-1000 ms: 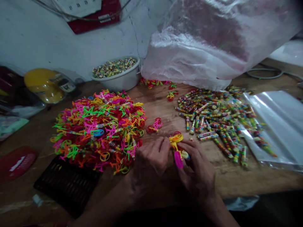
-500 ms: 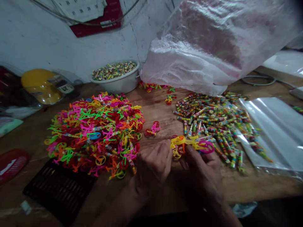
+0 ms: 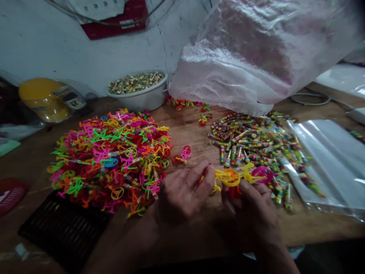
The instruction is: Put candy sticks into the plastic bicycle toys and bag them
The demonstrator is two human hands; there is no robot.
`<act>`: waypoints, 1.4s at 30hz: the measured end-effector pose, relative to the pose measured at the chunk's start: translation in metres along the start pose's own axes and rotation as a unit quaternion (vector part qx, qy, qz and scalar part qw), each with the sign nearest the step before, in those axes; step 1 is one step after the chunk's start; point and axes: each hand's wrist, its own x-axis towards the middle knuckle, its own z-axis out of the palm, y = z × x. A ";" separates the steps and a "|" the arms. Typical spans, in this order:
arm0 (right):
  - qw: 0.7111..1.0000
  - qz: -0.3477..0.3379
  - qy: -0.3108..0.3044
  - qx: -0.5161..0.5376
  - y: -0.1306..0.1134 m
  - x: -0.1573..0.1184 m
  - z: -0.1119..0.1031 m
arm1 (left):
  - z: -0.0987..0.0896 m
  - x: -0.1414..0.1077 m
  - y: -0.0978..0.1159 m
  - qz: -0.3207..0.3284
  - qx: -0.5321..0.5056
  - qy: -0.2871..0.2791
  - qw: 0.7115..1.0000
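Note:
My right hand (image 3: pixel 253 205) is closed on a yellow plastic toy bicycle (image 3: pixel 248 173) with an orange wheel (image 3: pixel 230 177) and a magenta wheel (image 3: pixel 262 174); other orange and yellow parts show beneath it. Just left of it, my left hand (image 3: pixel 185 188) is pinched, with a small red plastic piece (image 3: pixel 203 176) showing between its fingers. A heap of bright toy bicycles (image 3: pixel 114 152), some with candy tubes among them, lies to the left. At the right is a pile of clear tubes filled with coloured pieces (image 3: pixel 251 140).
A white basin (image 3: pixel 145 99) full of small coloured pieces stands against the wall. A large translucent plastic bag (image 3: pixel 228 83) bulges at the back right. Flat clear bags (image 3: pixel 333 160) lie at the right, a black slotted basket (image 3: pixel 62 232) at the front left. A red-and-pink toy bicycle (image 3: pixel 182 155) lies mid-table.
My right hand has moved a little right with the yellow toy bicycle. My left hand's fingers have come up, now showing a red piece between them. The view has shifted slightly.

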 end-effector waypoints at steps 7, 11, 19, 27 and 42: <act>0.998 -0.052 -0.023 0.007 0.008 0.001 -0.007 | -0.005 0.007 -0.014 0.073 -0.014 -0.001 0.997; 0.997 -0.068 -0.024 -0.006 0.015 0.001 -0.004 | -0.003 0.003 -0.008 0.050 -0.024 -0.010 0.998; 0.974 -0.197 0.020 -0.109 0.016 -0.001 -0.001 | 0.003 -0.002 -0.003 0.040 -0.019 -0.003 0.999; 0.932 -0.281 0.063 -0.219 0.009 -0.007 -0.003 | 0.000 0.000 0.001 0.026 -0.023 -0.013 0.999; 0.998 -0.016 -0.038 0.042 -0.002 -0.014 0.016 | 0.008 -0.001 -0.004 0.020 -0.087 0.019 0.996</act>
